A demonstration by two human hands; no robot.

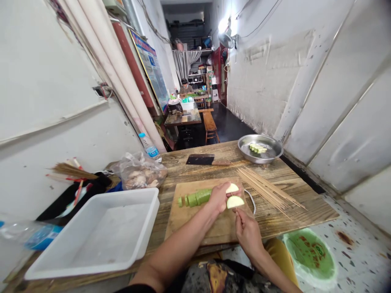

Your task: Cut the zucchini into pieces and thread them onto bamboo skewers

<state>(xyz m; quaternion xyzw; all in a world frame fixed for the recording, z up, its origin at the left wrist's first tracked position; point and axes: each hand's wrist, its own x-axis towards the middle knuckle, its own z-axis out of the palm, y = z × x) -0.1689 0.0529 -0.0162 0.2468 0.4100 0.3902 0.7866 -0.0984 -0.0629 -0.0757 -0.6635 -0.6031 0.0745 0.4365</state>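
Note:
My left hand (pixel 219 196) is closed over the cutting board (pixel 186 221), pinching a pale half-round zucchini slice (pixel 232 188). Just below it, a second half-round slice (pixel 235 202) sits on a thin bamboo skewer, whose lower end my right hand (pixel 247 228) grips between thumb and fingers. Most of the skewer is hidden by the slices and fingers. Left of my left hand lies a row of cut green zucchini pieces (pixel 195 198) on the board, partly covered by that hand.
Beyond the board lies a cleaver (pixel 203 159). Loose bamboo skewers (pixel 269 191) are spread at the right, below a steel bowl (pixel 275 152) holding skewered slices. A white plastic tub (pixel 143 228), a bagged food item (pixel 142 175) and a water bottle (pixel 150 148) stand left. A green-lined bin (pixel 311 252) is lower right.

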